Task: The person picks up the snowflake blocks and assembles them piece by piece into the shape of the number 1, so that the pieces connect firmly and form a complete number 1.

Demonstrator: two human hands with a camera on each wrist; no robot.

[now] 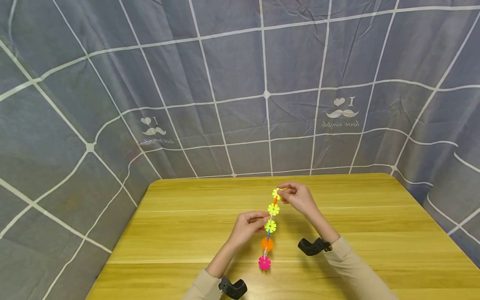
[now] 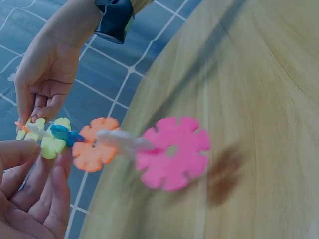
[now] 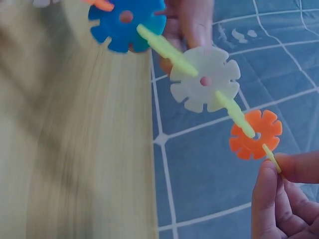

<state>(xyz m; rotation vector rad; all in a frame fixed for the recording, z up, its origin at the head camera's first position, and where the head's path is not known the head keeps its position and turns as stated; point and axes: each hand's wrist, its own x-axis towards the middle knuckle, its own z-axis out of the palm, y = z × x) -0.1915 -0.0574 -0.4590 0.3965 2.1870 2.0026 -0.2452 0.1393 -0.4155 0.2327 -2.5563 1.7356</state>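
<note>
A chain of slotted plastic snowflake discs (image 1: 267, 244) is held in the air over the table, each disc set crosswise into its neighbour. In the head view its broad faces are yellow, orange and, at the near end, pink (image 2: 173, 152); edge-on between them are orange, white and blue discs. My right hand (image 1: 299, 199) pinches the yellow disc (image 3: 271, 158) at the far end between thumb and fingers. Around the middle of the chain, my left hand (image 1: 245, 227) grips it near a yellow disc (image 1: 270, 226). A white disc (image 3: 205, 80) shows face-on in the right wrist view.
The wooden table (image 1: 180, 233) spreads under both hands. Behind and beside it hangs a grey curtain (image 1: 240, 121) with white grid lines. Black cameras are strapped to the left wrist (image 1: 233, 287) and right wrist (image 1: 313, 246).
</note>
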